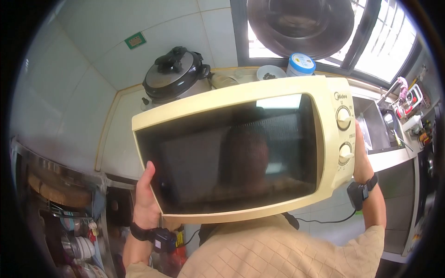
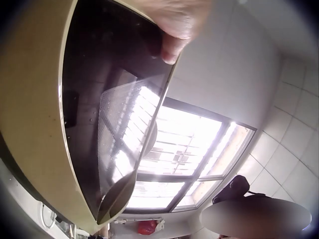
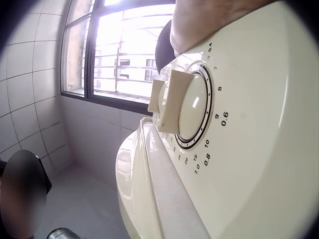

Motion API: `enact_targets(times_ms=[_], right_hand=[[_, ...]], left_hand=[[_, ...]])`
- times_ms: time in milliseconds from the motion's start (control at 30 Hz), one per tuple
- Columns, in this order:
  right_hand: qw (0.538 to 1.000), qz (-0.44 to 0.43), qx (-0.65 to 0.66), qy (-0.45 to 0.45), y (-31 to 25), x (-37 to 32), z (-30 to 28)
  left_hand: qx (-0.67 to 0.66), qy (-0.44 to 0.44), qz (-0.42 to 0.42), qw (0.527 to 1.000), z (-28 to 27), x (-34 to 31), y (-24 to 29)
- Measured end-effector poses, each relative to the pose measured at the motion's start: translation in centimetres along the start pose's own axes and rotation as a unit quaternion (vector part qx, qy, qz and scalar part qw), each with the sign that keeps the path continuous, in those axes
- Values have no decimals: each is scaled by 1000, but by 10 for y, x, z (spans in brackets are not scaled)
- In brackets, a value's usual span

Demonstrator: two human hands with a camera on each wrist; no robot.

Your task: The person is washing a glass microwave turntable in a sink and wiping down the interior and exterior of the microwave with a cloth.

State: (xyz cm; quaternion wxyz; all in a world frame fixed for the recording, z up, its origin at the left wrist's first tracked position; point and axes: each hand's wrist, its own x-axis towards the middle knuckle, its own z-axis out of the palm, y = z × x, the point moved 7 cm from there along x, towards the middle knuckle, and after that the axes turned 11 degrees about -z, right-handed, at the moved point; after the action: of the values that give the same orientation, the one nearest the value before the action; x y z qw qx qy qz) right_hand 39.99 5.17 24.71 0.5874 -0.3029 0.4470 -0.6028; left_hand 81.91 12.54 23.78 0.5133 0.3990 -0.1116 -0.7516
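Observation:
A cream microwave oven [image 1: 222,206] with a dark glass door [image 1: 232,157] is held up in front of the person's chest, tilted, its right end higher in the head view. My left hand [image 1: 147,199] grips its left end, thumb on the front edge; its other fingers are hidden behind the body. In the left wrist view, that thumb [image 2: 172,49] lies by the door's edge. At the opposite end, my right hand [image 1: 360,155] holds the side beyond the two dials [image 1: 343,118], fingers mostly hidden. The right wrist view shows a dial [image 3: 194,107] with printed numbers close up.
Behind the microwave, a black-lidded electric cooker [image 1: 171,74] stands on the counter [image 1: 118,143]. A blue-lidded tub [image 1: 301,64] and a small bowl [image 1: 271,72] sit by the window. To the right is a sink [image 1: 378,123]; shelves with kitchenware [image 1: 76,245] are at lower left.

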Motion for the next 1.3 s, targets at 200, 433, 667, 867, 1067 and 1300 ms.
enact_targets(times_ms=[200,433,667,867,1067,1300], right_hand=[[996,59,-4,-71,-3,33,11],[993,-2,27,-119,-11,45,23],[994,-64,-43,-83,-16,43,20],[992,-73,-57,-79,-22,51,17],[997,-72,-28,-24,-19,101,-2],[990,-85,-112,-28,-37,80,3]], left_hand=[[24,45,-8,999,10,14,16],[62,10,-20,998,21,29,31],[124,10,-6,992,28,42,43],[100,-1,1,995,28,39,36],[94,24,5,995,39,38,36],[137,28,-8,990,47,44,40]])
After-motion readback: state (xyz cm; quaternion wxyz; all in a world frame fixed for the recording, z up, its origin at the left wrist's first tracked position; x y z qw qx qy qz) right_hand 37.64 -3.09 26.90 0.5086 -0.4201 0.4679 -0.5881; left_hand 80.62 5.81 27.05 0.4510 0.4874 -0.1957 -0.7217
